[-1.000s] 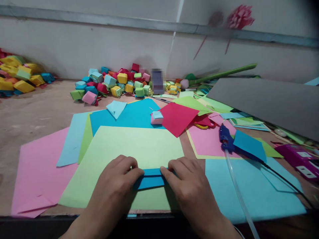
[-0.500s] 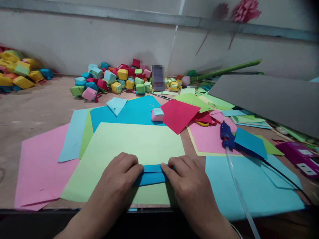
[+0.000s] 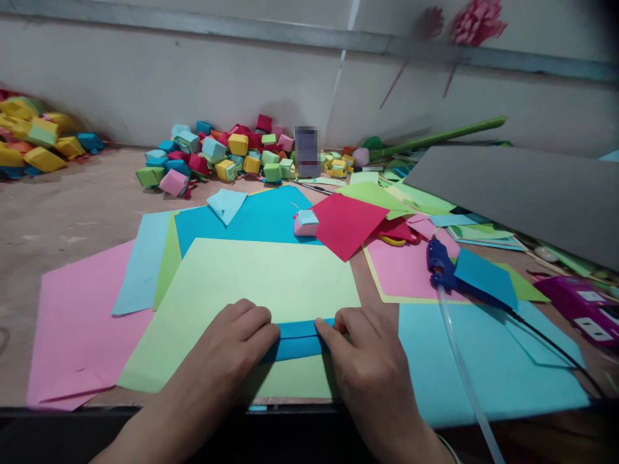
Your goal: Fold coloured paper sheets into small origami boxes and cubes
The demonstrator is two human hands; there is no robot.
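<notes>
A piece of blue paper [image 3: 297,348], folded over along its far side, lies on a pale green sheet [image 3: 271,274] near the table's front edge. My left hand [image 3: 236,345] pinches the left end of the fold between thumb and fingers. At the right end, my right hand [image 3: 365,354] grips the same fold, its thumb pressed on the flap. Both hands hide the ends of the blue paper. Beyond the sheet sits a small pink and light blue paper box [image 3: 306,223], beside a red paper square [image 3: 345,222].
Folded paper cubes [image 3: 213,151] are heaped along the wall, left of a phone [image 3: 307,151]. On the right lie a blue glue gun [image 3: 440,264] with its cord, light blue paper [image 3: 464,361], a purple power strip [image 3: 585,309] and a grey board [image 3: 522,193]. Pink paper [image 3: 77,322] lies left.
Both hands have shifted very slightly along the fold, the right one a little to the right. Slightly more of the folded flap shows between the thumbs. Other things have not moved.
</notes>
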